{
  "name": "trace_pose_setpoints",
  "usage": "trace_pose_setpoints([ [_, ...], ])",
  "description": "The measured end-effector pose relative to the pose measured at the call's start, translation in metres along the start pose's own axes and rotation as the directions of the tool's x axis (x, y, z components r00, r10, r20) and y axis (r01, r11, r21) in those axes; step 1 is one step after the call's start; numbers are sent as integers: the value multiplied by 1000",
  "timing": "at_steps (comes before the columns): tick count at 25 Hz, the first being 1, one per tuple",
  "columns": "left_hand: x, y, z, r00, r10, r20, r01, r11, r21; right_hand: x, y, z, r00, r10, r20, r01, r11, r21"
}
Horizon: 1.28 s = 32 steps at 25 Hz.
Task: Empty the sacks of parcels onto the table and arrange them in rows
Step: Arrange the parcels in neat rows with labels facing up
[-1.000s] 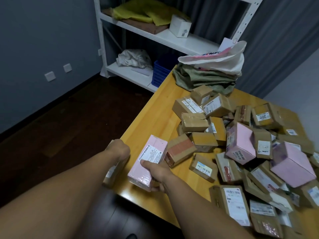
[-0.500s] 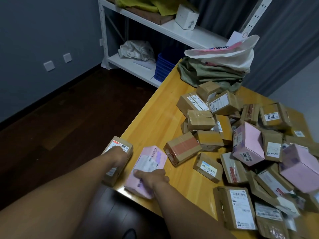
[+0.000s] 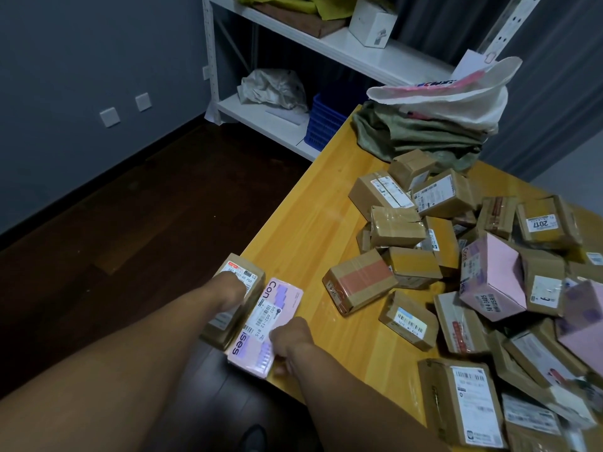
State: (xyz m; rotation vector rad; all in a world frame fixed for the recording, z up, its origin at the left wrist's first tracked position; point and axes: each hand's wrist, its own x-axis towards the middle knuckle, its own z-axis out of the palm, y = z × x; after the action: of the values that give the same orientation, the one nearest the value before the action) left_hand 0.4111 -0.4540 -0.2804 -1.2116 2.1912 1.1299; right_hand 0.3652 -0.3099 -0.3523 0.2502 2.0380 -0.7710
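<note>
Pink parcel (image 3: pixel 266 324) lies flat, label up, lower centre of frame on the table's (image 3: pixel 303 223) near-left corner. Its long axis runs bottom to top, tilted slightly right, parallel to and touching one brown parcel (image 3: pixel 243 272) on its left. Count: 2 lined up here, 2 more pink ones in the loose pile (image 3: pixel 398 223) at right, 2 sacks upper right: white sack (image 3: pixel 456 102), green sack (image 3: pixel 408 138). Right hand (image 3: pixel 290 336) fingers curled, clamped on the pink parcel's right edge; left hand (image 3: pixel 228 290) rests on the brown parcel, fingers hidden, can't tell.

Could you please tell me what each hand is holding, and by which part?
The right hand grips the pink parcel by its near right edge. The left hand rests atop the brown parcel; its grip cannot be told.
</note>
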Motion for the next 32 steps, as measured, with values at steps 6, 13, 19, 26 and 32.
trace_pose_setpoints([
  [6,4,-2,-1,999,-34,-15,33,998,-44,-1,-9,1,1000,-8,7,8,998,56],
  [13,6,8,-6,999,-20,-29,18,997,-77,-15,-19,-14,1000,-11,25,12,998,-65],
  [19,-2,67,-20,995,99,-12,-99,988,-115,-49,-42,-79,998,-57,-35,61,992,114],
  [26,-49,195,2,944,330,-4,-329,939,-105,-84,-49,-202,959,-130,-252,180,965,188],
  [32,-83,292,50,880,472,45,-471,881,-39,-97,-16,-308,914,-67,-401,176,954,244],
])
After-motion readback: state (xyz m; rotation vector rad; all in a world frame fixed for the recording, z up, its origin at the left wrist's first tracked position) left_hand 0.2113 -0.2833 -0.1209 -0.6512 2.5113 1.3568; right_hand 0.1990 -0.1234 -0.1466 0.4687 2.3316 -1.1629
